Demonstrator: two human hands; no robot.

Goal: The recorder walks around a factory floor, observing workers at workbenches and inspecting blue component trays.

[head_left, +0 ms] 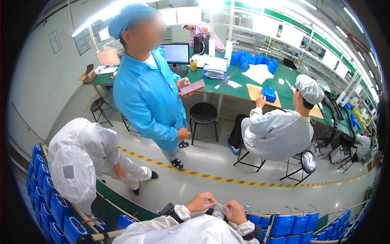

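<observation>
Before the white smock (187, 231), the left hand (200, 202) and right hand (236, 212) pinch a translucent strip (219, 208), best held evenly taut.

A pale wall (34, 77) rises at left. Across the glossy grey floor (211, 156) runs 1 yellow-and-black striped line (219, 179). Bright ceiling tubes (354, 20) shine above a long green-topped bench (209, 85).

Left grip (200, 202) pinched, right grip (235, 212) pinched; near each other, angled inward.
</observation>
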